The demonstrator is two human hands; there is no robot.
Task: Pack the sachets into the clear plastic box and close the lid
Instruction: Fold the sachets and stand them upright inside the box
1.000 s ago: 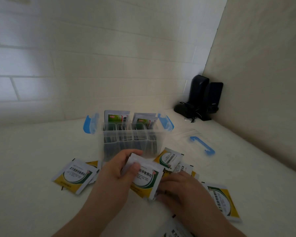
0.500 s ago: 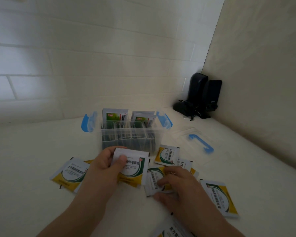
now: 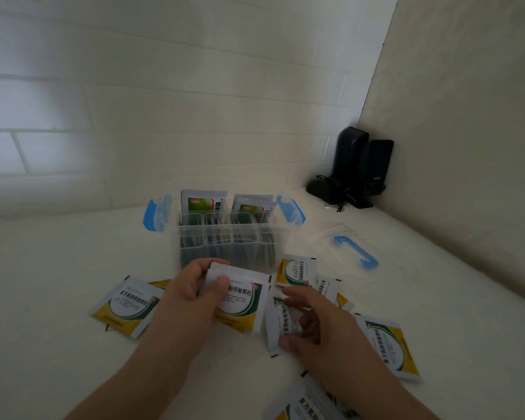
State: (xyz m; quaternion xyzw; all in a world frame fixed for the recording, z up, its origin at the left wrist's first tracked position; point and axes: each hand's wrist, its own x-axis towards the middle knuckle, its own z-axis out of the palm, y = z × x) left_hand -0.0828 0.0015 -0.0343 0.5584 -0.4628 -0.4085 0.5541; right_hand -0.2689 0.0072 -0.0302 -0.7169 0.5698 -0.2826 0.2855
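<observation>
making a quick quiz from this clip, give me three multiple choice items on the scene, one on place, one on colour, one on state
1. Where does the clear plastic lid with the blue handle lie?
A on the box
B right of the box
C in a hand

2. What colour are the latches of the clear plastic box?
A red
B black
C blue

3. What does the left hand do?
A holds a white, yellow and green sachet
B rests flat
C presses the lid

Answers: B, the lid lies on the surface beside the box; C, both end latches are blue; A, thumb and fingers pinch the sachet.
</observation>
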